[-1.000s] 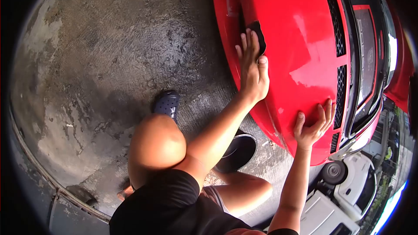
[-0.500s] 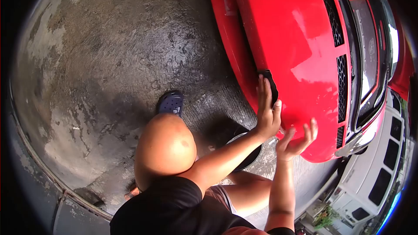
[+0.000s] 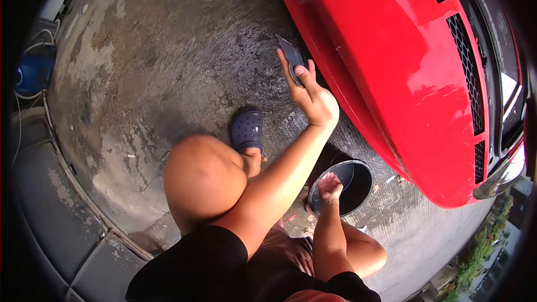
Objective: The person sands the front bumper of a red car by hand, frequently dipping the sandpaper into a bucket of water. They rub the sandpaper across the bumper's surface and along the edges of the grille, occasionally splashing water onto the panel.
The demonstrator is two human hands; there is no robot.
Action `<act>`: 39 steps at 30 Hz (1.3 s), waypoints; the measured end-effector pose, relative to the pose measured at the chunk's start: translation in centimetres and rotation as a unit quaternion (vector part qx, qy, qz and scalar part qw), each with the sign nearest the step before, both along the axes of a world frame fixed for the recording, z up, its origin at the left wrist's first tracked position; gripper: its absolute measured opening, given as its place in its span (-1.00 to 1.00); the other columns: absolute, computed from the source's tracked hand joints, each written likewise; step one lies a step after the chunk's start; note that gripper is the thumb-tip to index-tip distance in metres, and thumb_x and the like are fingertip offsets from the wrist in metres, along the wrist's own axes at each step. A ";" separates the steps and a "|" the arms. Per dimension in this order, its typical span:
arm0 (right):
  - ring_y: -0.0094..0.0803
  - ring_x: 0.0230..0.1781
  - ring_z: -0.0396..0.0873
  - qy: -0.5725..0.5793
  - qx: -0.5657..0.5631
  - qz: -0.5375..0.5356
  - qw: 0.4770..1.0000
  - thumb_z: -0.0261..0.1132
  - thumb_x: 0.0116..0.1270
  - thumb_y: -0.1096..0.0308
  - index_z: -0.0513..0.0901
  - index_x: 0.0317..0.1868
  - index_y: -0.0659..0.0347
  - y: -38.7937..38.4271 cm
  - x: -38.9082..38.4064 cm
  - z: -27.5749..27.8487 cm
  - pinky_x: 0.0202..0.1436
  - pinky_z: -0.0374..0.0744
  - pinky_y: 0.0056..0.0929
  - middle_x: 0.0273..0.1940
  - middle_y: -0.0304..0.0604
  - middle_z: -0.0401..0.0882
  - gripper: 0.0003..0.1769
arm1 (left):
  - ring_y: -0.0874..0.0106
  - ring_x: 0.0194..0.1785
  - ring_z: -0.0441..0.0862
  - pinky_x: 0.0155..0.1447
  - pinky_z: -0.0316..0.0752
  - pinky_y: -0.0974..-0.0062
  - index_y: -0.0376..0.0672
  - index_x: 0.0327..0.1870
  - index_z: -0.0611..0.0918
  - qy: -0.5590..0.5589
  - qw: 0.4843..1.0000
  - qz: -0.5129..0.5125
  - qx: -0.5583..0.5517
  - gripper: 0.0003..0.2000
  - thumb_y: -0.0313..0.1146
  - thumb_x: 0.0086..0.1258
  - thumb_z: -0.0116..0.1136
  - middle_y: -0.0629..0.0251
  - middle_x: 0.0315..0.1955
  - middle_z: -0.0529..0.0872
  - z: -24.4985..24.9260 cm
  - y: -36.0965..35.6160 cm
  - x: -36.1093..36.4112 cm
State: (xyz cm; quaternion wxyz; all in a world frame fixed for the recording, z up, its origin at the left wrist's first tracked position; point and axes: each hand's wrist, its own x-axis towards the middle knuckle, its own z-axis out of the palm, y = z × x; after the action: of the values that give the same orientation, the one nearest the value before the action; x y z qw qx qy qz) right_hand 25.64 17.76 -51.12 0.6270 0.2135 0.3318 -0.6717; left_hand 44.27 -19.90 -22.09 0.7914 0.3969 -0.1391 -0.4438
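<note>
My left hand [image 3: 310,92] is raised beside the car, its thumb and fingers pinching a thin dark grey sheet of sandpaper [image 3: 291,59]. The sheet is bent and apart from the paintwork. Below and to the right, my right hand [image 3: 329,187] is over the near side of a black bucket [image 3: 366,187], palm up, with its fingers loosely bent and nothing visible in them. The red front of the car [image 3: 386,72] fills the upper right, its glossy surface looking wet in places. Neither hand touches it.
My bent knee [image 3: 204,182] and a dark blue clog [image 3: 247,128] are left of the bucket on wet, rough concrete [image 3: 168,67]. A grey panelled surface [image 3: 61,207] borders the lower left. A blue container [image 3: 36,72] stands at the far left. Plants [image 3: 475,251] show at lower right.
My left hand has come off the car's front edge and moved left and up with the sandpaper. My right hand has moved down and left from beside the car to the bucket.
</note>
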 end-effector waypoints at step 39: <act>0.30 0.51 0.44 0.985 -0.107 0.103 -0.086 0.32 0.55 0.14 0.56 0.39 0.38 -32.4 -1.1 46.6 0.61 0.34 0.20 0.50 0.29 0.49 -0.42 | -0.21 0.80 -0.23 0.78 -0.30 -0.21 -0.36 0.76 -0.11 -0.323 0.926 -0.151 -0.123 -0.28 -0.05 0.81 -0.31 -0.25 0.76 -0.18 -0.2 0.7 -4.2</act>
State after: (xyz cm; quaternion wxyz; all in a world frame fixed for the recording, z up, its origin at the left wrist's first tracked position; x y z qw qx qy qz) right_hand 24.54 -14.64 -4.49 0.2892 0.7815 -0.5389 0.1237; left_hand 40.08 -19.17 -22.33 0.6697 0.3921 -0.4991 -0.3855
